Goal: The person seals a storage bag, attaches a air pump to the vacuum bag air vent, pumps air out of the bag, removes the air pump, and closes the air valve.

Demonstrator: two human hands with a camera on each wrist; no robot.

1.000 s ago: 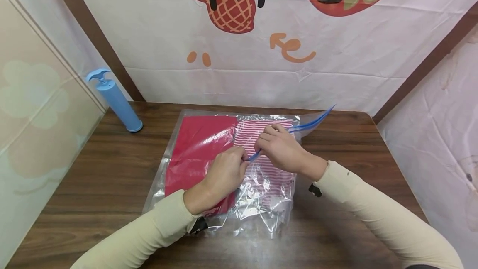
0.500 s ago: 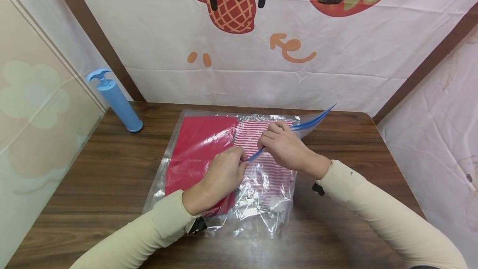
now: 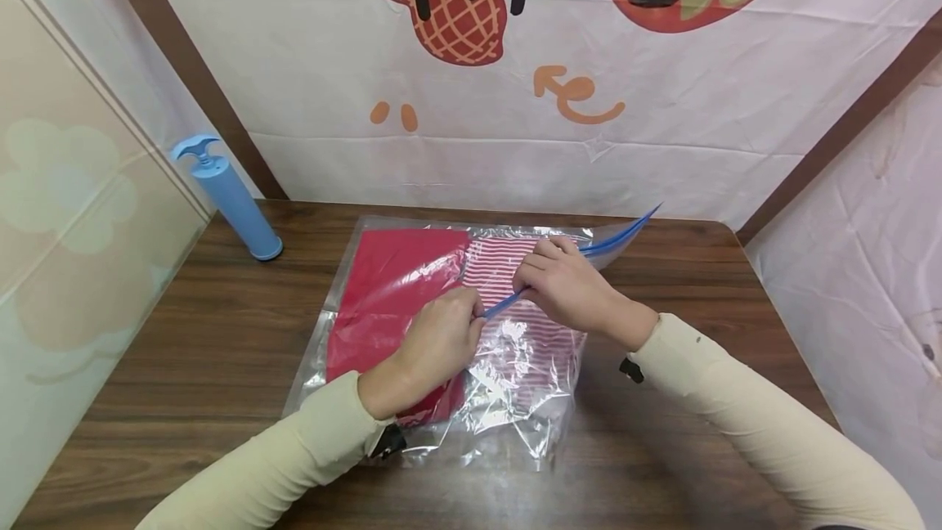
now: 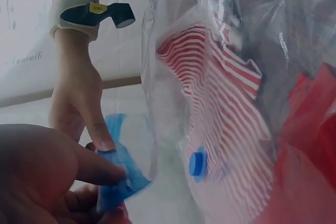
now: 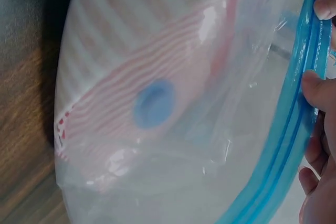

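A clear plastic vacuum storage bag (image 3: 508, 436) lies on the table with a folded red cloth (image 3: 390, 293) and a red-and-white striped cloth (image 3: 491, 267) inside. Its blue zip seal (image 3: 504, 304) is lifted over the striped cloth. My left hand (image 3: 440, 332) pinches the seal near the bag's middle. Farther along the same strip, my right hand (image 3: 565, 283) pinches it too, and the loose end (image 3: 625, 235) sticks out beyond at the upper right. In the left wrist view a round blue valve (image 4: 197, 164) shows over the striped cloth; thumbs press the blue seal (image 5: 294, 114) in the right wrist view.
A light blue hand pump (image 3: 237, 207) stands at the back left of the brown wooden table (image 3: 213, 350). A printed fabric wall (image 3: 471, 162) rises behind the table, with more hangings on both sides.
My right hand has slid a little to the right along the seal, so more blue strip shows between the hands. My left hand has barely moved and keeps its pinch.
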